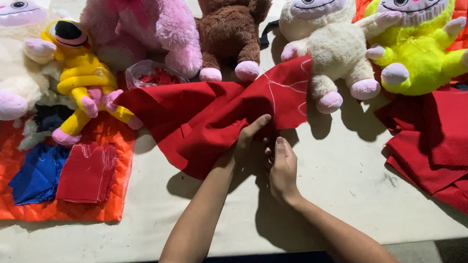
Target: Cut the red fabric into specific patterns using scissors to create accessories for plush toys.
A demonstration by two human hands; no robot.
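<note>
A large piece of red felt cloth (203, 119), marked with pale chalk lines near its upper right corner, is spread in loose folds across the middle of the pale table (342, 189). Its lower edge is pinched by the left hand (247, 140), whose thumb lies on top of the fabric while the other fingers are tucked beneath a fold. The right hand (284, 170) is held just beside it, fingers pointing up toward the same edge; whether the cloth is actually gripped by this hand cannot be told, since its fingertips are hidden in shadow. Along the far side of the table a row of plush toys is set: a pink one (144, 22), a brown one (230, 29), a cream one (327, 46) whose foot touches the cloth, and a neon-yellow one (421, 50). At the left, a yellow long-limbed toy (86, 83) is laid partly on an orange quilted mat (10, 190), on which blue scraps (37, 173) and a stack of cut red pieces (87, 172) are kept. More red fabric (444, 146) is piled at the right edge.
</note>
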